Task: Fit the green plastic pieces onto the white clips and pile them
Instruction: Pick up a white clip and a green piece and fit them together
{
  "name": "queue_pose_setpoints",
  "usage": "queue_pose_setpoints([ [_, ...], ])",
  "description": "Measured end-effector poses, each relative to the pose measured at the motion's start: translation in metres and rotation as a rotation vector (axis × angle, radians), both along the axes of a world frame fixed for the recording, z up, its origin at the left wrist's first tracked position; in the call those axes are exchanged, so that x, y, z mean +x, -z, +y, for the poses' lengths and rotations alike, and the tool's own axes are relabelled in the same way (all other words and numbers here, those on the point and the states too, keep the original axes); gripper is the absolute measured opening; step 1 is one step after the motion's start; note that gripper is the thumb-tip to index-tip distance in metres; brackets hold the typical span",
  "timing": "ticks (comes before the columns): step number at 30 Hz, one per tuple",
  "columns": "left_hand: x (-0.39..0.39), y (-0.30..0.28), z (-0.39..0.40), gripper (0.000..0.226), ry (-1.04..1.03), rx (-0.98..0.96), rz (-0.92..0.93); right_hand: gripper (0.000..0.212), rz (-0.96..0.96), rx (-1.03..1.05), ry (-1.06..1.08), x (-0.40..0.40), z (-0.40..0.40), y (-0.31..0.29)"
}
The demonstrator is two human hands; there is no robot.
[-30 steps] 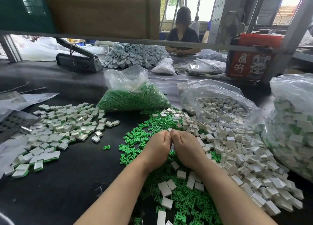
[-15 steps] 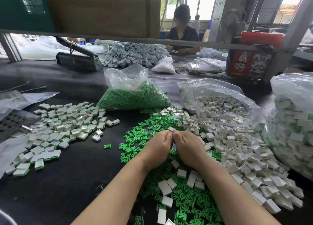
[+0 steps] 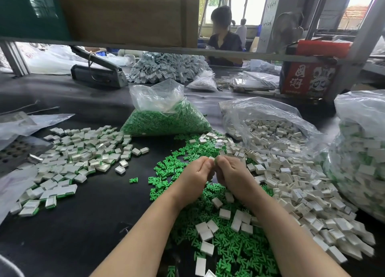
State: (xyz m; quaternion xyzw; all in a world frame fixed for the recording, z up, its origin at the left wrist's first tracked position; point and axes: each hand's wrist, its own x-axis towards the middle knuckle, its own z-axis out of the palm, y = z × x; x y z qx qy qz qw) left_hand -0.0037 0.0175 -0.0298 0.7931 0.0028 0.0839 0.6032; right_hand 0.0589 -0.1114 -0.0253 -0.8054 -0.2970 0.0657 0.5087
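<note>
A white clip (image 3: 211,158) and a green piece (image 3: 216,159), both barely visible, are pinched between fingertips of the left hand (image 3: 195,177) and right hand (image 3: 233,174), held together above the loose green pieces (image 3: 210,195). Fitting step judged under way. Next: press home, then drop onto the finished pile (image 3: 79,158) at left.

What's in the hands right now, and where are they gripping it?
The left hand pinches a white clip at its fingertips; the right hand pinches a green piece against it. Both are mostly hidden, so the exact hold cannot be told.
</note>
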Motion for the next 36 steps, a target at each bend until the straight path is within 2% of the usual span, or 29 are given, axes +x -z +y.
queue_pose_setpoints([
  [7,-0.002,-0.004,0.001,0.030,-0.002,-0.028,-0.009,0.039,-0.120,-0.070,0.014,0.000,0.000,0.001],
  [16,-0.005,-0.008,0.006,0.031,-0.010,0.259,-0.058,0.030,-0.307,-0.260,-0.012,-0.005,-0.003,-0.008],
  [25,-0.005,-0.008,0.012,0.031,0.045,0.346,-0.062,0.032,-0.264,-0.223,-0.051,-0.003,-0.005,-0.010],
  [30,-0.007,-0.010,0.009,0.029,0.082,0.229,-0.073,0.036,-0.103,-0.029,-0.062,-0.002,-0.005,-0.010],
  [36,-0.004,-0.004,0.007,0.032,0.089,0.153,-0.044,0.042,-0.115,-0.050,-0.076,0.002,-0.005,-0.004],
])
